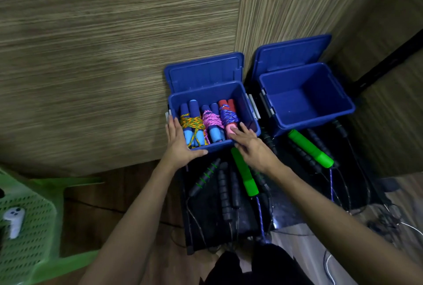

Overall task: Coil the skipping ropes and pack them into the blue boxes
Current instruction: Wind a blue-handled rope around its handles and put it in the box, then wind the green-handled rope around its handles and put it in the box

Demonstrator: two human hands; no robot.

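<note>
Wood-grain panelling behind and to the right, wooden floor below, with a black mat [206,223] carrying two blue boxes, lids propped open. Left box [253,124] packed with three coiled ropes side by side: an orange-bound bundle [192,124], a pink-bound bundle [212,122], a purple-bound bundle [229,114]. Right box [306,101] bare inside. Left hand [177,140] flat against the near left corner of the filled box, fingers straight, thumb along the front rim, steadying it. Right hand [249,145] reaching over the front rim, fingers spread and relaxed, fingertips touching the pink end of the purple bundle, nothing pinched. Uncoiled ropes lying on the mat: a green-handled rope [245,172] just under the right wrist, its other green handle [311,148] in front of the right box, black-handled ropes [224,193] between and around them.

Apparently seating the last bundle. Best done by pressing it down level with its neighbours while keeping the box braced, checking no loose cord rides over the rim, then taking up the green-handled rope for coiling. Off to the left, a green plastic chair [34,216] with a white controller [14,220] on its seat.
</note>
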